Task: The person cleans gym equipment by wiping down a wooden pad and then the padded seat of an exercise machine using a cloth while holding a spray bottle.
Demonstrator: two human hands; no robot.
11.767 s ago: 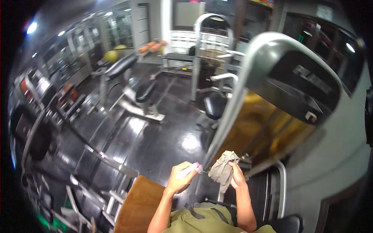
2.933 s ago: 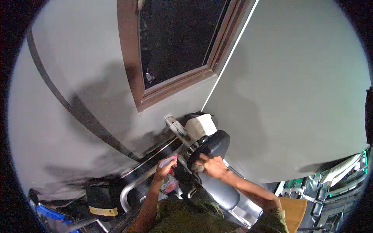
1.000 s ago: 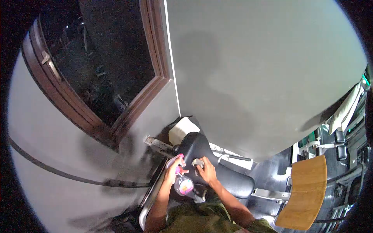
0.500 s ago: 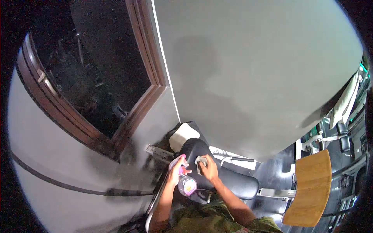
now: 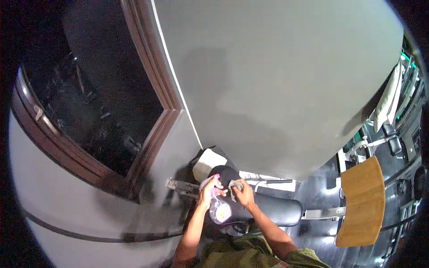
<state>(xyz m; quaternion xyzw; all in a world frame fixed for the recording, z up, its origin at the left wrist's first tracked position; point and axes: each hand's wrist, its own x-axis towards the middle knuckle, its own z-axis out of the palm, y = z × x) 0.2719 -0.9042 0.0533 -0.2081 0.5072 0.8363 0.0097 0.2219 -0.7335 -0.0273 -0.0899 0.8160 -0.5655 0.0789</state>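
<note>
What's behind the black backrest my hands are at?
Behind the backrest are a whitish object and something dark, near the wall corner. The backrest hides part of them, so what they rest on can't be seen.

One olive-green garment, loose and creased, its right sleeve ending around the elbow. One small reddish marking on the fabric, details indistinct. Left hand and right hand, bare; both forearms uncovered.
</note>
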